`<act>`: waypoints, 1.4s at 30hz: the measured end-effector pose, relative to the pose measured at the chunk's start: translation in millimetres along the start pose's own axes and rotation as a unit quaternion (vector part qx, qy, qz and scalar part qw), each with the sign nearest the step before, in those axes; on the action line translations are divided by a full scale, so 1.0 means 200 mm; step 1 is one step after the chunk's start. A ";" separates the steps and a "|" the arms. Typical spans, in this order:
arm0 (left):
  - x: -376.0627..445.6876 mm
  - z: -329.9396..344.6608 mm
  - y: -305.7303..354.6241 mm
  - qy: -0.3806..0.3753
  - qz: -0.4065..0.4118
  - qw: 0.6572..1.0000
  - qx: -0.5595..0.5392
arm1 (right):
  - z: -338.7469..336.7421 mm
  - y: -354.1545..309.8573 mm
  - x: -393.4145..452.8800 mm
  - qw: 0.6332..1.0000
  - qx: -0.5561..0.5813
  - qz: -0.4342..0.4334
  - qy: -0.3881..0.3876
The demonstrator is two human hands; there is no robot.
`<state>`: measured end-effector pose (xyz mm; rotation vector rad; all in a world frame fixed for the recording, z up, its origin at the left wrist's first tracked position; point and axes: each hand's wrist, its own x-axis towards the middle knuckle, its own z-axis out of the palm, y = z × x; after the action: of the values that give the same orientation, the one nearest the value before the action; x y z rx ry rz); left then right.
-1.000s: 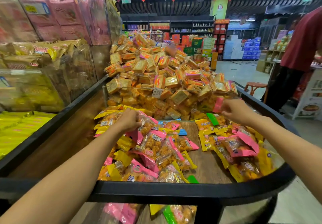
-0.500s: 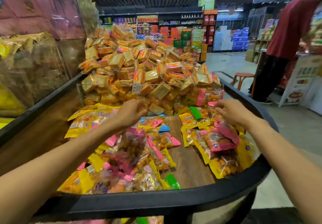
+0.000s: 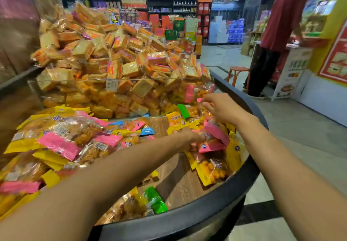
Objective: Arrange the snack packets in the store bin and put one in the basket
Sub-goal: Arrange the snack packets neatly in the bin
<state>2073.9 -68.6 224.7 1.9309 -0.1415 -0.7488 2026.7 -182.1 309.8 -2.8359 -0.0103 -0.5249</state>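
Reaching across a black-rimmed store bin (image 3: 221,199), a person works both bare hands into the right-hand heap of snack packets. At far left, a deep pile of yellow and pink packets (image 3: 62,143) crowds the bin's near-left edge. Behind it, a clear divider panel (image 3: 131,80) runs across the bin and holds back a tall mound of orange wafer packs (image 3: 116,53), a small price tag (image 3: 111,85) stuck to its face. Between the two packet heaps a strip of bare wood-grain floor (image 3: 169,180) runs from the divider toward the front rim, the only open lane inside the bin; a green packet (image 3: 155,200) lies at its near end, just inside the rim. The left hand (image 3: 189,137) stretches over that lane to the right-hand heap (image 3: 214,158), its fingers buried among pink packets, so whether it grips one cannot be told. The right hand (image 3: 223,107) hovers above the same heap near the divider, fingers curled in a pinch on the crinkled top edge of a clear packet (image 3: 207,109). That heap presses against the curved right rim. Beyond the rim, open tiled floor (image 3: 300,128) spreads out to an orange stool (image 3: 238,72) and a standing person in a red shirt (image 3: 287,15). No basket is visible.
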 end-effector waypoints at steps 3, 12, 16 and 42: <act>-0.02 0.02 0.02 0.004 -0.008 0.999 -0.035 | 0.00 0.00 -0.01 1.000 0.009 0.005 0.002; -0.23 -0.31 0.07 0.073 0.042 0.993 -0.082 | 0.01 0.00 -0.02 0.999 0.023 0.045 -0.016; -0.47 -0.64 0.02 0.129 0.114 0.983 -0.065 | 0.02 -0.05 -0.04 0.998 0.036 0.053 -0.016; -0.70 -1.08 -0.09 0.115 0.233 0.964 -0.062 | 0.23 -0.87 0.15 0.861 0.494 0.120 -0.011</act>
<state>2078.1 166.0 333.1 1.7558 -0.3809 -0.2122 2061.7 -4.2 322.3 -1.7957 0.0544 -0.2950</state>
